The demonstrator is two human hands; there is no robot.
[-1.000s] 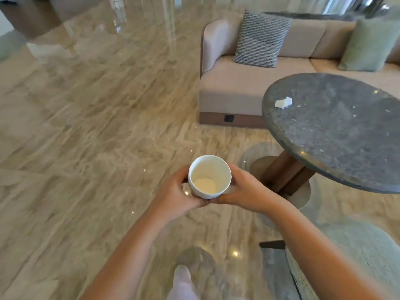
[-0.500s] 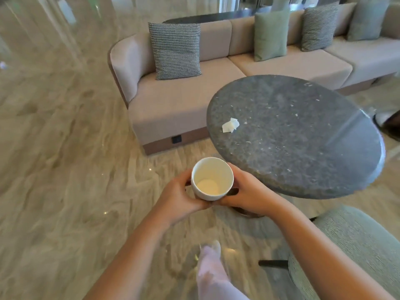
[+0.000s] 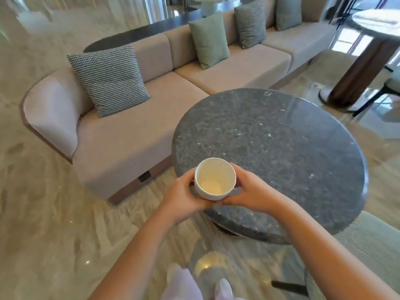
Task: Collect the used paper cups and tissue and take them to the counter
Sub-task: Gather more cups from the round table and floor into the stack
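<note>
A white paper cup [image 3: 214, 179], empty inside, is held upright between both my hands over the near left edge of the round dark stone table [image 3: 281, 152]. My left hand [image 3: 184, 198] wraps its left side and my right hand [image 3: 249, 191] wraps its right side. The crumpled white tissue that lay near the table's left edge is not visible; the cup and hands cover that spot.
A long beige sofa [image 3: 134, 135] with a checked cushion [image 3: 110, 80] and green cushions [image 3: 207, 40] stands behind the table. A second round table [image 3: 376, 20] on a brown pedestal is at the far right. A green upholstered seat [image 3: 372, 252] sits at my right. The floor is polished marble.
The view has turned right and moved closer to the table. The cup in both hands is now over the table's edge, and the tissue has gone out of sight behind it.
</note>
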